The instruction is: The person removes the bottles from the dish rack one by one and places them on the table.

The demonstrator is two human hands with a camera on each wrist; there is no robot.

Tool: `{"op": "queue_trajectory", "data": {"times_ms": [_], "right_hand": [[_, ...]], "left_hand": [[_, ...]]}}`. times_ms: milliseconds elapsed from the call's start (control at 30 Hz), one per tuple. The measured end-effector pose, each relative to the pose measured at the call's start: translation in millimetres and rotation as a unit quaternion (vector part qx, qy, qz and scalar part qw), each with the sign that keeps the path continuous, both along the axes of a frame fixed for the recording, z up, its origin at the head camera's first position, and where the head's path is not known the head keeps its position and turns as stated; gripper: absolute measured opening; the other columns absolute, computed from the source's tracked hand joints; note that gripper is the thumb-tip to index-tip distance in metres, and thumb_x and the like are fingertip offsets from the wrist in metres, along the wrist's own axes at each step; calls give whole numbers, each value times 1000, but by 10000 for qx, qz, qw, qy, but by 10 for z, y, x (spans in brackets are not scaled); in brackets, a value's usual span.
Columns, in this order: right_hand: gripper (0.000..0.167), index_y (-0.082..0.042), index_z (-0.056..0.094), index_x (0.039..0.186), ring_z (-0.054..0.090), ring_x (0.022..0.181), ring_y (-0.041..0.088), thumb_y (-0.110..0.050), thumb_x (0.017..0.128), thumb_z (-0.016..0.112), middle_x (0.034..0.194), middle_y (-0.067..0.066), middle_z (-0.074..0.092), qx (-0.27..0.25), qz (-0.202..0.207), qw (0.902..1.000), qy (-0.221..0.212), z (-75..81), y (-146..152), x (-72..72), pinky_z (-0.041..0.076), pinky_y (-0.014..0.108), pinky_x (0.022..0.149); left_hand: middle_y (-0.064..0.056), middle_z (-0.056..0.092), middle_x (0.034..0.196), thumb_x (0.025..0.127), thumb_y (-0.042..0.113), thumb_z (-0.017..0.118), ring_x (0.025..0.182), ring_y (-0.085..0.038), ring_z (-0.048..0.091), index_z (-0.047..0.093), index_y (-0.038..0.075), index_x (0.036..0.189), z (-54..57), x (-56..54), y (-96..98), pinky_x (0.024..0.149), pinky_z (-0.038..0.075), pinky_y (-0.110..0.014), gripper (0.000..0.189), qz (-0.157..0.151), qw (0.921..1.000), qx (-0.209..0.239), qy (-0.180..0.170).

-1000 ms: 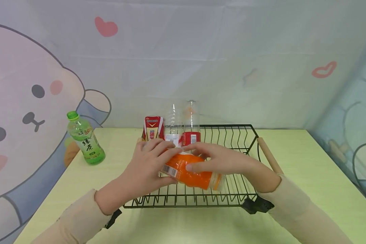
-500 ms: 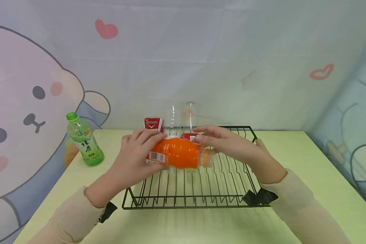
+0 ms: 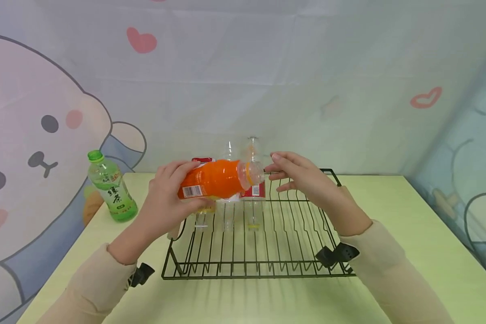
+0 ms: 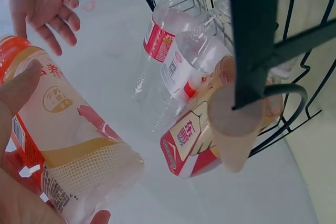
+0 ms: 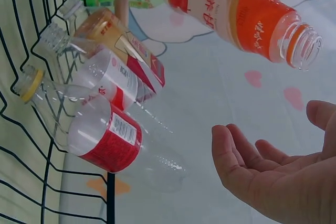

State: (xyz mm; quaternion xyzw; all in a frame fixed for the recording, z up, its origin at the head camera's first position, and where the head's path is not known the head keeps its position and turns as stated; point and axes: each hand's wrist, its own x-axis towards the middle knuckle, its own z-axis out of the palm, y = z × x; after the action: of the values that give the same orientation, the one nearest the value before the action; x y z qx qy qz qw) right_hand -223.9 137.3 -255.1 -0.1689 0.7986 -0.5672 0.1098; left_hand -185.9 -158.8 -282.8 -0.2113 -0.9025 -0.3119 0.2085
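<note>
My left hand (image 3: 166,193) grips an orange-labelled plastic bottle (image 3: 212,180) by its base end, holding it on its side above the rack. The bottle's clear, uncapped mouth (image 5: 307,51) points right. To the right of that mouth is my right hand (image 3: 303,180), apart from the bottle, its fingers spread and slightly bent with nothing in them. Below both hands stands a black wire rack (image 3: 259,276). Upside down in its back left part are a clear bottle with a red label (image 5: 113,140), another with a white label (image 4: 178,66) and a squarish red-and-yellow bottle (image 4: 191,140).
A green tea bottle (image 3: 113,189) stands upright on the pale green table (image 3: 393,216), left of the rack. The rack has wooden handles (image 4: 236,124) at its sides. Behind the table hangs a cloth backdrop (image 3: 210,90) with cartoon prints.
My left hand has raised the orange bottle and drawn it left, turning it from slanted down to nearly level. My right hand has come off the bottle and moved up and right.
</note>
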Motion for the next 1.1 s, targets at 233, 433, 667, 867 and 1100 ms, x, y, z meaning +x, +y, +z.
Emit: {"op": "queue_trajectory", "data": {"times_ms": [233,433,667,867,1100], "right_hand": [[61,-9,31,147,52,122,30,-44,100,46,136,13,51,-29,-120,9999,-108,-99,-5,-112,52,42,91],[59,-10,30,149,50,125,32,-36,100,49,140,16,48,-110,-234,9993,-259,-165,-15,-218,49,45,94],[60,-10,29,149,50,127,31,-35,99,52,145,15,45,-50,-393,9983,-419,-228,-61,-333,48,46,97],[64,-10,28,150,50,127,32,-38,98,54,147,14,42,50,-528,9976,-435,-307,-83,-419,49,45,96],[68,-10,26,151,49,127,32,-41,97,54,148,14,41,262,-671,9964,-457,-434,-105,-515,51,43,94]], "left_hand": [[-12,46,129,77,15,81,117,-30,40,47,7,137,1,-151,-168,84,49,-47,69,77,9958,867,-282],[-14,45,127,83,17,77,120,-28,37,42,5,138,-20,-268,-342,84,49,-43,66,150,9913,1290,-216],[-15,42,131,87,20,73,117,-27,44,36,6,144,-50,-360,-487,84,48,-31,70,460,9817,1772,-523],[-15,37,136,89,27,70,121,-28,41,29,7,146,-106,-431,-573,88,47,-33,73,760,9743,1993,-722],[-15,35,141,90,30,68,126,-29,35,24,8,149,-224,-564,-681,101,42,-50,77,917,9655,2286,-842]]}}
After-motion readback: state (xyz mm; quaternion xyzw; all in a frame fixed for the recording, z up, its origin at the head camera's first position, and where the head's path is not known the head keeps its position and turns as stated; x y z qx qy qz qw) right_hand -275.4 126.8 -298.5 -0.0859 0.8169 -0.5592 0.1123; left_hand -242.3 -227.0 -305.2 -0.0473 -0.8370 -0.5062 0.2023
